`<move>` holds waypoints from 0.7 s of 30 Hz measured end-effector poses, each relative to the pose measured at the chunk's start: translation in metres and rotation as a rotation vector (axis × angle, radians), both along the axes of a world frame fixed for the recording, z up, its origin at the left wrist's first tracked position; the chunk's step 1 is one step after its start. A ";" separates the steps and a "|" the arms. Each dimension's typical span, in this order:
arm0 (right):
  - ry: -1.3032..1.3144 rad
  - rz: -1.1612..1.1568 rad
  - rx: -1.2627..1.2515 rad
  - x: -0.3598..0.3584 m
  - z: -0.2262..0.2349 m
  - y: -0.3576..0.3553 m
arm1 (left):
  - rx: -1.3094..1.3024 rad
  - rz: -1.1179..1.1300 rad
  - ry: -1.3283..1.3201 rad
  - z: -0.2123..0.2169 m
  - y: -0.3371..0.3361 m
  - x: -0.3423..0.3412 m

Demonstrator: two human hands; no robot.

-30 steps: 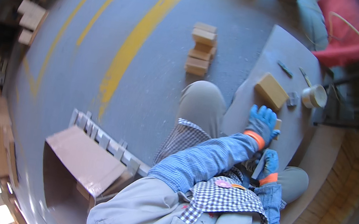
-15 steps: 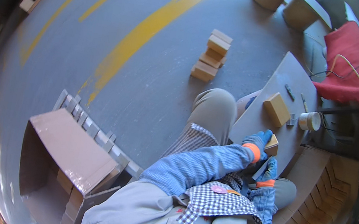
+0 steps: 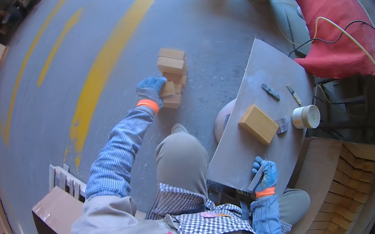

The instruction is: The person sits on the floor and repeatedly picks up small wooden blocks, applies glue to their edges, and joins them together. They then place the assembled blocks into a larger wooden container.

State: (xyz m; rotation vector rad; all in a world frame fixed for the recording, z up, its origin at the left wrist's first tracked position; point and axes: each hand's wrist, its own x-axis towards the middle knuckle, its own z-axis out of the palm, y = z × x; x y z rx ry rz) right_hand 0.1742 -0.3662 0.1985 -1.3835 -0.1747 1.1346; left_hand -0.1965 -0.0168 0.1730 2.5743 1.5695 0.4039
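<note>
My left hand point(image 3: 151, 89), in a blue glove with an orange cuff, is stretched out to the far left. Its fingers are closed on a small wooden block point(image 3: 168, 90), right beside a stack of wooden blocks point(image 3: 170, 64) on the floor. Whether the held block touches the stack I cannot tell. In the same kind of glove, my right hand point(image 3: 268, 175) is at the near edge of the grey board point(image 3: 255, 74), closed on a thin, flat grey piece point(image 3: 256, 180). A larger wooden block point(image 3: 258, 124) lies on the board ahead of that hand.
On the board are a white tub point(image 3: 306, 116), a small grey piece point(image 3: 282, 124), a dark-handled tool point(image 3: 270, 92) and a thin tool point(image 3: 293, 94). A carton of wooden blocks point(image 3: 317, 186) stands at the right, another carton point(image 3: 59, 214) near left. Red cloth point(image 3: 337, 38) and cables hang at far right.
My left hand has swung from the board out to the floor stack, taking the small block along. My right hand still holds the flat piece. The view has turned rightward.
</note>
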 end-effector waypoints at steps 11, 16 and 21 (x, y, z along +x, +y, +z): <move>-0.064 -0.010 -0.200 0.002 0.004 -0.003 | 0.179 -0.069 -0.150 -0.170 0.113 0.029; -0.043 -0.076 -0.159 -0.003 0.004 -0.001 | 0.310 -0.151 -0.236 -0.081 0.066 0.077; 0.114 -0.163 -0.169 -0.006 0.006 0.002 | 0.063 -0.599 -0.459 0.052 -0.021 0.193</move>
